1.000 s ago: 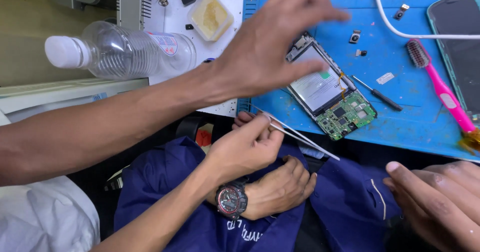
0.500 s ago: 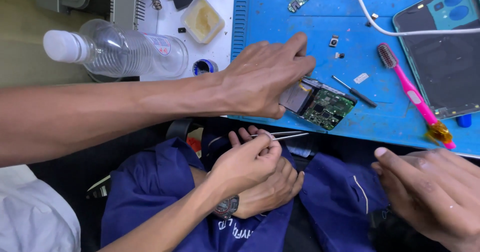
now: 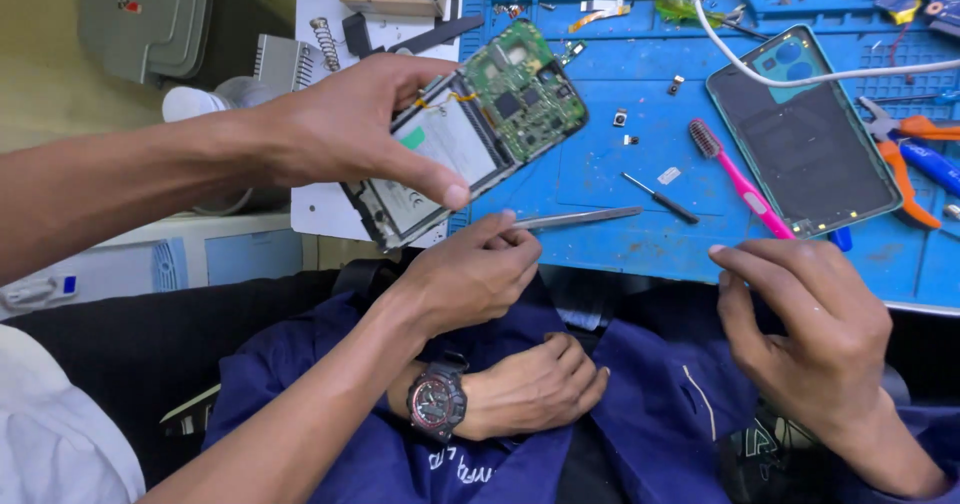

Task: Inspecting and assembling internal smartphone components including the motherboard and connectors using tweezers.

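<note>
Your left hand (image 3: 340,124) is clamped on the opened phone (image 3: 430,164), thumb pressed on its lower face and fingers over the far edge, so it hangs tilted above the near left corner of the blue mat (image 3: 620,164), partly out past the edge. The green circuit board (image 3: 525,89) looks lifted off the frame at the top end, joined only by thin wiring as far as I can tell, and that is the weak spot: tip the phone further or jolt it and the board may swing and tear its connection. Your thumb also bears on the exposed inside, where hard pressure could do harm. Just below, a co-worker's hand (image 3: 470,274) pinches metal tweezers (image 3: 575,217), tips lying on the mat; if they come up while you move, they could scrape the board. Your right hand (image 3: 810,334) hovers with fingers loosely apart, holding nothing, just beside the pink brush (image 3: 735,179), and a careless sweep could scatter the tiny loose parts (image 3: 620,119) on the mat
</note>
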